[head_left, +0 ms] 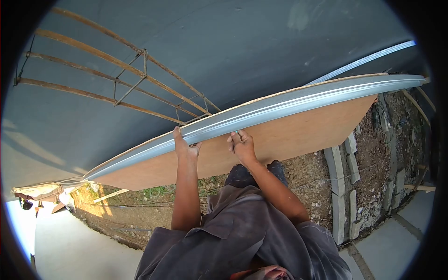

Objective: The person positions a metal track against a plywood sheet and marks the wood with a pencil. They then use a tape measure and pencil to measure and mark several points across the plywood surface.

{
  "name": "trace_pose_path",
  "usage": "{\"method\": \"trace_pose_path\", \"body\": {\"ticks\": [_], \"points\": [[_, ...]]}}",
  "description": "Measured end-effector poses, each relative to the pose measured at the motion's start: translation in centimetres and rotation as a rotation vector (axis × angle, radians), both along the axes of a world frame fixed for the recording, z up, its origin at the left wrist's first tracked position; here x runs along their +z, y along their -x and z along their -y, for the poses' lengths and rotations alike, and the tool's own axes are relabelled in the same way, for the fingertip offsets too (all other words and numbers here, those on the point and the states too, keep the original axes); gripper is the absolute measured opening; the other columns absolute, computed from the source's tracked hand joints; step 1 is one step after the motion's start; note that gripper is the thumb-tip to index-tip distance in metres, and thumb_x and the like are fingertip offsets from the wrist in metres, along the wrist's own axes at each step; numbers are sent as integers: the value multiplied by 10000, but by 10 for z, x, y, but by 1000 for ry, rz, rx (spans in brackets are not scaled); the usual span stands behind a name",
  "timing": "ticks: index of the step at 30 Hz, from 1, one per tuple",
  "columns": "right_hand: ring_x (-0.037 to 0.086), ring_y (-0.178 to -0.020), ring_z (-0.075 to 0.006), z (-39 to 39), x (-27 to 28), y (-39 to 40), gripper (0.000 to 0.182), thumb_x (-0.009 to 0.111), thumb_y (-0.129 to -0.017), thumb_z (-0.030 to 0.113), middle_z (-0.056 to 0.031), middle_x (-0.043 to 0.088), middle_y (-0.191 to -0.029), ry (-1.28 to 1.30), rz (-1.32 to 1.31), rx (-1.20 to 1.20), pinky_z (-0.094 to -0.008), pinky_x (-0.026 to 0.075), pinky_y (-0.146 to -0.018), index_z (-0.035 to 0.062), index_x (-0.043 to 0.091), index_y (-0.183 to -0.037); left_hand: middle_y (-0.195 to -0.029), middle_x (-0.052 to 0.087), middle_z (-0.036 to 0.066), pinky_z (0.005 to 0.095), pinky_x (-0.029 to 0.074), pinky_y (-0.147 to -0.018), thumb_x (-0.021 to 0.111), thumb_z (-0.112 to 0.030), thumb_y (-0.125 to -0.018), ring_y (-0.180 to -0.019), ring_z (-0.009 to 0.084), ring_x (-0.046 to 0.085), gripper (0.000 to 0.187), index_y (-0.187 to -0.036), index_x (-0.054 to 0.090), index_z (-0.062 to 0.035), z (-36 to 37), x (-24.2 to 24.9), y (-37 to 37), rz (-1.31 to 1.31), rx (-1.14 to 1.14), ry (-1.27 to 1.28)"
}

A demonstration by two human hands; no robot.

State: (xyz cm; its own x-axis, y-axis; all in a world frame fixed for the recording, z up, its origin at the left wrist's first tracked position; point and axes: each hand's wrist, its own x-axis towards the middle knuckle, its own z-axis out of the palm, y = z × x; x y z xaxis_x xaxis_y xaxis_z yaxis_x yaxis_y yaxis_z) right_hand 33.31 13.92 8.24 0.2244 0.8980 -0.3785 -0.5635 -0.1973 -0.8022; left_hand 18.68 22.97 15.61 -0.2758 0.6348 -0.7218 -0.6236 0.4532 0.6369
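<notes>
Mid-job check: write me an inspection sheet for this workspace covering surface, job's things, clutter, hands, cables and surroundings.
Surface: brown board, with a metal strip running along its far edge.
Job's things: long grey metal strip; small thing showing green, too small to identify.
Clutter: rusty bar frame and second strip beyond the board.
Hands: left hand grips the metal strip; right hand pinches the small thing near the strip's near edge.
Cables: thin lines cross the soil; cannot tell whether cables.
Surroundings: concrete blocks rightward, grey surface beyond.
</notes>
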Motion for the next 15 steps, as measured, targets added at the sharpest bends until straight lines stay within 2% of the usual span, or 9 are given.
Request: {"method": "trace_pose_path", "body": {"ticks": [2, 3, 6, 8, 9, 11, 13, 15], "points": [[484, -468, -86, 1, -2, -13, 167, 492, -939, 162, -20, 557, -728, -33, -79, -137, -235, 369, -396, 47, 557, -837, -1245, 420, 159, 521, 379, -970, 552, -461, -829, -1154, 320, 433, 590, -1269, 387, -104, 1, 2, -2, -50, -2, 18], [484, -468, -86, -2, -3, -17, 167, 492, -939, 162, -20, 557, -728, -36, -77, -133, -235, 369, -396, 47, 557, -837, -1245, 420, 159, 521, 379, -970, 552, -461, -829, -1154, 320, 433, 590, -1269, 387, -104, 0, 3, -2, -48, 2, 16], [520, -515, -88, 3, -5, -23, 164, 481, -943, 157, -24, 571, -745, 8, -41, -78, -248, 403, -438, 42, 568, -867, -1266, 395, 169, 527, 370, -967, 581, -461, -821, -1166, 324, 423, 658, -1297, 342, -75, 3, 2, -2, -22, -26, -23], [554, -579, -99, 7, -10, -17, 132, 511, -914, 131, -30, 575, -754, 38, 116, 125, -264, 451, -514, 18, 574, -888, -1268, 399, 169, 530, 364, -969, 573, -455, -829, -1168, 324, 421, 652, -1305, 338, -78, 3, 2, -1, 5, -34, -27], [554, -579, -99, 15, -19, -17, 132, 511, -914, 131, -30, 575, -754, 39, 118, 120, -264, 451, -514, 18, 574, -888, -1270, 401, 168, 529, 357, -975, 582, -459, -828, -1173, 325, 417, 655, -1305, 344, -80, 4, 2, -1, -5, -30, -30], [602, -643, -196, 49, -58, -25, 177, 590, -839, 152, -83, 608, -765, 68, 697, 275, -336, 483, -604, 10, 585, -946, -1271, 401, 165, 527, 347, -983, 592, -469, -821, -1174, 325, 417, 667, -1305, 347, -81, 5, -5, 4, 14, -41, -38], [630, -757, -321, 95, -103, -34, 329, 638, -765, 268, -165, 644, -850, 167, 1010, 619, -408, 500, -708, 31, 619, -993, -1272, 402, 162, 526, 338, -992, 601, -479, -815, -1175, 325, 417, 679, -1305, 350, -82, 8, -8, 5, 44, -42, -50], [616, -883, -387, 137, -124, -28, 444, 623, -740, 411, -221, 634, -973, 300, 1151, 883, -451, 486, -807, 51, 645, -1000, -1287, 390, 149, 503, 341, -997, 576, -527, -812, -1205, 310, 380, 636, -1267, 412, -113, 13, -9, 3, 5, -31, -56]]}}
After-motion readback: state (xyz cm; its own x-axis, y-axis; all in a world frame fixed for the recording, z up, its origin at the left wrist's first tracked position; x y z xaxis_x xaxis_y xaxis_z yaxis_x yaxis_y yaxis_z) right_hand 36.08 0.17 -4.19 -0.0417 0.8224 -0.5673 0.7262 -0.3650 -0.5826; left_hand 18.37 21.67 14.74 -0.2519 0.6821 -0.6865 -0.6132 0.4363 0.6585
